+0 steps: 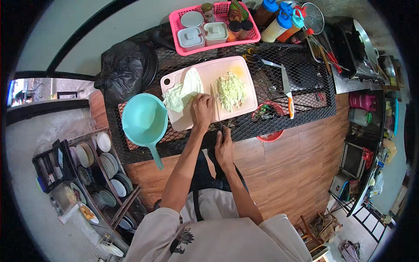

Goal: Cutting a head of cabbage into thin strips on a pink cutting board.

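Observation:
A pale pink cutting board [204,70] lies before me, with folded pale green cabbage leaves [186,90] on its left half. Fingers curled, my left hand [202,109] rests at the lower right edge of these leaves; its fingertips and anything under them are hidden. My right hand [225,149] grips the dark handle of a kitchen knife [217,106]. The knife's narrow blade points away from me, just right of my left hand. Right beside the blade sits a heap of shredded cabbage [231,91].
A turquoise long-handled plastic strainer or dipper [144,119] stands left of the board. A pink basket [216,47] of jars and tubs is behind. Right lie a white-and-orange-handled knife [287,91] and scissors [268,62]. A red basket [270,137] shows below the black mesh tabletop [307,75].

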Tool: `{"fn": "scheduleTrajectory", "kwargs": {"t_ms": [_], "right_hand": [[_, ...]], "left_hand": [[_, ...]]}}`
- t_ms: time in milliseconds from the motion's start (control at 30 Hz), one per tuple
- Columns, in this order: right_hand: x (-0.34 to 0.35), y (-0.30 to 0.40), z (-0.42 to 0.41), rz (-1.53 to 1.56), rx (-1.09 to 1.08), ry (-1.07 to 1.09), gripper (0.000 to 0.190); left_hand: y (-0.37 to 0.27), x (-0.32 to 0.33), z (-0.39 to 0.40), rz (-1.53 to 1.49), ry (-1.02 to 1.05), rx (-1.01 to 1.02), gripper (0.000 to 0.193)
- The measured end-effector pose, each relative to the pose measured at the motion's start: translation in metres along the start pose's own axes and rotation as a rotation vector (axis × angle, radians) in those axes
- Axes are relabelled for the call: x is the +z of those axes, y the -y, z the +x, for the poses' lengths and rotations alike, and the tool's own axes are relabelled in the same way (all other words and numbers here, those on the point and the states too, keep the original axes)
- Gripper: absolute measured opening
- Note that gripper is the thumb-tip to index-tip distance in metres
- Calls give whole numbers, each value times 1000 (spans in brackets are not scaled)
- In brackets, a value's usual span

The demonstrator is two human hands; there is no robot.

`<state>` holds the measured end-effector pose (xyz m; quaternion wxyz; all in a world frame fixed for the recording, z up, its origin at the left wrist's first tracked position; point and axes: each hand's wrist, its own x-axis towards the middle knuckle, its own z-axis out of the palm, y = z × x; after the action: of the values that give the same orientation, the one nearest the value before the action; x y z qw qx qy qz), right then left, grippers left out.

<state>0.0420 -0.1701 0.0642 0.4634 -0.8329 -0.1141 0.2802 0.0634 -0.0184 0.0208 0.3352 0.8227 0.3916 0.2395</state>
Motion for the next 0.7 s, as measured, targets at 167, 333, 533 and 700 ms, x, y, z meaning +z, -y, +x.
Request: {"fn": "scheduleTrajectory", "kwargs": {"t_ms": [167,333,533,700], "right_hand": [[-7,16,6,-98,33,86,32],[-1,2,9,-127,-54,50,30],[-2,0,17,-192,-51,57,28],[-1,-18,12,-181,-154,-8,29]], "left_hand": [[2,2,-1,-12,40,-7,12],[6,5,-1,-33,23,1,12],[8,5,0,-50,24,-15,10],[-1,-1,1,-43,45,-13,9]]}}
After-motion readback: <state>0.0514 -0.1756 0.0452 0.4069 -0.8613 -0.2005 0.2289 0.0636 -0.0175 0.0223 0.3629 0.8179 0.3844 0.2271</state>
